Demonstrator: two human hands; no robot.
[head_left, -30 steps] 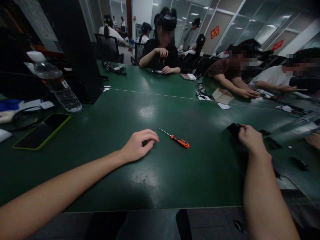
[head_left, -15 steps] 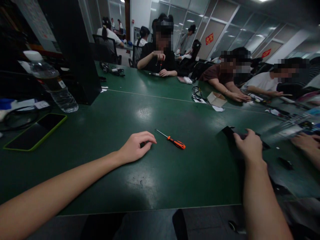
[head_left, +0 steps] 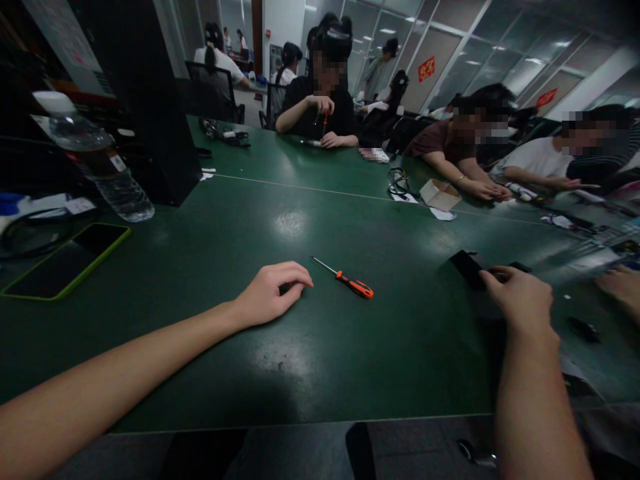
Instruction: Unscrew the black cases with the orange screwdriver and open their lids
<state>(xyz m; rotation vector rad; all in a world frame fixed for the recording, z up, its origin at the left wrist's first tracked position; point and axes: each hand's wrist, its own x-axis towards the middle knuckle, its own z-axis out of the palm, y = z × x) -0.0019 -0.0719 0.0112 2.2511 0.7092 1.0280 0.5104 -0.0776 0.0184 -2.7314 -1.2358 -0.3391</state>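
My left hand [head_left: 280, 291] rests on the green table [head_left: 210, 373], its fingers loosely curled, the thumb a little apart and nothing held. Just right of its fingertips lies a screwdriver [head_left: 356, 285] with an orange and black handle, its metal shaft pointing up and left. At the right, my right hand [head_left: 523, 297] has its thumb and fingers closed on a dark flat object [head_left: 468, 268] at the tabletop. The hand covers part of this object, and its exact kind cannot be made out.
A phone [head_left: 65, 263] with a green edge and a water bottle [head_left: 103, 167] are at the left, beside a black upright panel [head_left: 145, 100]. A small open box [head_left: 440, 195] and cables [head_left: 399, 181] lie farther back. Other people sit around the table; another person's hand [head_left: 623, 287] is far right.
My right hand has shifted slightly right and down, and its fingers have closed in on the dark flat object. My left hand and the screwdriver stay put; the view has tilted slightly.
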